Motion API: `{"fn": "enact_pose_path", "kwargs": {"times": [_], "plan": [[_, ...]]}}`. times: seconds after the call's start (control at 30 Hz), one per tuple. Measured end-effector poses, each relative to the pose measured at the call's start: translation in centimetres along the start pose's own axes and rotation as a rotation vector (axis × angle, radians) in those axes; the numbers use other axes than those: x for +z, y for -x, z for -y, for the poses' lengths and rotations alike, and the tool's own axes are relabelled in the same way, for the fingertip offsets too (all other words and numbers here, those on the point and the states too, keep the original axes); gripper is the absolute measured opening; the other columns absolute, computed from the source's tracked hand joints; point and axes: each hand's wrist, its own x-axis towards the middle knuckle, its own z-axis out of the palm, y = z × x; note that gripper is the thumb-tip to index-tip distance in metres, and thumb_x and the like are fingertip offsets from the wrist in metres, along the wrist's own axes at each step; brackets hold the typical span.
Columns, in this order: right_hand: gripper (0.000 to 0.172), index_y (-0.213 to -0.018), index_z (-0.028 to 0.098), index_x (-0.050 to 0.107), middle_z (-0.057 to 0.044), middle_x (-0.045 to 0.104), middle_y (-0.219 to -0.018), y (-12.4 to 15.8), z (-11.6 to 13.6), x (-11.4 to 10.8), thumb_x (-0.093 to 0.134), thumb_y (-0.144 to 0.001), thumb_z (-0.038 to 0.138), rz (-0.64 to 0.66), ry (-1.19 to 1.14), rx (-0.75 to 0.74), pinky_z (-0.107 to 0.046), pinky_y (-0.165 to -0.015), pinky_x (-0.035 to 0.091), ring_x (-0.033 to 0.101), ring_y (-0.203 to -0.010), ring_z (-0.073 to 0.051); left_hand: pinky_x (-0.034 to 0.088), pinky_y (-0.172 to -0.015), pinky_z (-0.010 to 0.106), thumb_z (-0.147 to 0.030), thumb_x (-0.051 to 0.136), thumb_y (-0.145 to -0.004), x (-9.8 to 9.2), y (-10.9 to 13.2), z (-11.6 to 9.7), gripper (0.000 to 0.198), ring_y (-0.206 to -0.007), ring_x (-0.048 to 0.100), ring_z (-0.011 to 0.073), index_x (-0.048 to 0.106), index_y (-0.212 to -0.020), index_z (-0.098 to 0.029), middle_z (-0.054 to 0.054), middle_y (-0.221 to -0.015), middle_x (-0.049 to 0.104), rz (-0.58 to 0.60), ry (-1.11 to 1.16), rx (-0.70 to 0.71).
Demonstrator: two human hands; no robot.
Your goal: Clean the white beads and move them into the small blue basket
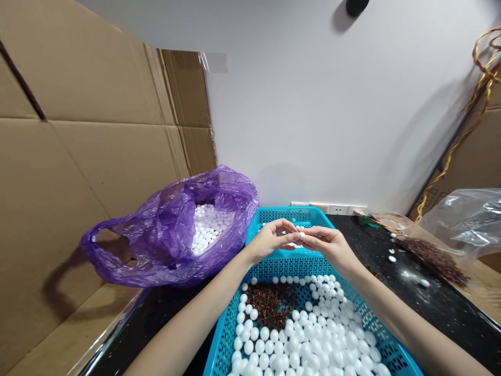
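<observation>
My left hand [274, 238] and my right hand [326, 244] meet over the far turquoise basket [289, 214]. Between their pinched fingertips is a small white ball [301, 236], partly covered by the fingers. Below my wrists, the near turquoise basket [224, 334] holds many loose white balls [309, 344]. A patch of dark brown flakes [272, 305] lies in its far left part. More white balls are partly visible in the far basket behind my hands.
An open purple plastic bag [156, 230] full of white balls stands left, against cardboard [90, 136]. On the black tabletop [376, 261] at right are stray balls and a brown flake pile [432, 258], beside a clear bag [469, 219]. A socket strip [338, 210] runs behind.
</observation>
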Motion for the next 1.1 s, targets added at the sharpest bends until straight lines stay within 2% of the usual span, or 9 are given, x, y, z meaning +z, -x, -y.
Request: {"fn": "enact_pose_path", "kwargs": {"times": [0.2,0.3,0.43,0.57,0.7,0.77,0.9,1.03,1.1], "plan": [[0.018,-0.088,0.025,0.072,-0.003,0.071,-0.094,0.0,0.0,0.1,0.072,-0.073,0.035,0.026,-0.019,0.017,-0.037,-0.083,0.053,0.067,-0.088,-0.02,0.047,-0.054,0.022,-0.043,0.069,-0.07,0.0,0.1,-0.4,0.032,-0.073,0.058,0.0137,0.055,-0.081,-0.016,0.001,-0.078,0.056,-0.02,-0.047,0.082],[0.023,-0.09,0.023,0.069,-0.004,0.07,-0.093,-0.1,0.0,0.1,0.071,-0.073,0.037,0.016,0.028,0.025,-0.036,-0.08,0.055,0.068,-0.085,-0.02,0.045,-0.051,0.021,-0.049,0.06,-0.075,0.2,-0.2,0.0,0.034,-0.067,0.057,0.013,0.054,-0.079,-0.016,0.001,-0.074,0.057,-0.084,-0.127,0.125],[0.028,-0.087,0.019,0.063,-0.002,0.065,-0.081,-0.5,-0.8,-0.5,0.07,-0.07,0.04,-0.062,0.172,0.046,-0.029,-0.055,0.057,0.065,-0.061,-0.015,0.04,-0.05,0.022,-0.048,0.051,-0.082,0.3,-0.2,0.8,0.034,-0.055,0.053,0.0115,0.056,-0.073,-0.016,-0.001,-0.064,0.057,-0.141,-0.429,0.15],[0.028,-0.086,0.02,0.055,-0.002,0.063,-0.082,-0.6,-1.6,-1.0,0.068,-0.07,0.04,-0.083,0.306,0.082,-0.026,-0.038,0.052,0.06,-0.045,-0.012,0.038,-0.054,0.023,-0.042,0.05,-0.084,0.2,0.0,1.4,0.03,-0.056,0.053,0.0121,0.061,-0.071,-0.017,0.0,-0.061,0.06,-0.028,-0.706,0.201],[0.021,-0.085,0.02,0.053,-0.003,0.063,-0.092,-0.3,-1.6,-0.8,0.062,-0.075,0.036,-0.023,0.383,0.085,-0.024,-0.038,0.052,0.06,-0.043,-0.01,0.037,-0.053,0.021,-0.039,0.052,-0.083,0.0,0.3,1.5,0.027,-0.056,0.054,0.0121,0.064,-0.071,-0.017,0.0,-0.061,0.062,0.069,-0.786,0.234],[0.016,-0.084,0.021,0.052,-0.002,0.062,-0.09,-0.1,-1.4,-0.5,0.059,-0.077,0.033,0.007,0.387,0.061,-0.023,-0.038,0.05,0.06,-0.044,-0.01,0.037,-0.048,0.021,-0.038,0.051,-0.082,0.1,0.6,1.3,0.029,-0.049,0.053,0.0109,0.063,-0.067,-0.016,0.0,-0.056,0.06,0.135,-0.77,0.185],[0.006,-0.082,0.021,0.056,0.001,0.062,-0.079,0.4,-0.9,-0.1,0.052,-0.079,0.025,0.146,0.533,0.042,-0.02,-0.035,0.042,0.058,-0.04,-0.01,0.036,-0.042,0.019,-0.027,0.05,-0.078,0.5,1.3,1.0,0.028,-0.039,0.051,0.0093,0.062,-0.056,-0.016,-0.001,-0.049,0.059,0.351,-0.782,0.03],[0.014,-0.074,0.02,0.061,0.005,0.057,-0.052,1.0,-0.3,0.2,0.05,-0.072,0.012,0.292,0.836,-0.021,-0.019,-0.04,0.034,0.051,-0.037,-0.009,0.035,-0.042,0.019,-0.019,0.057,-0.066,0.9,1.6,1.5,0.015,-0.037,0.049,0.0091,0.064,-0.053,-0.018,-0.003,-0.04,0.054,0.429,-1.0,0.107],[0.017,-0.07,0.02,0.064,0.005,0.056,-0.047,1.2,0.0,0.2,0.052,-0.066,0.009,0.392,0.976,-0.034,-0.02,-0.043,0.032,0.051,-0.042,-0.011,0.034,-0.041,0.019,-0.019,0.059,-0.063,1.0,1.6,1.6,0.01,-0.036,0.048,0.0099,0.067,-0.059,-0.02,-0.004,-0.037,0.051,0.441,-1.096,0.097]]}}
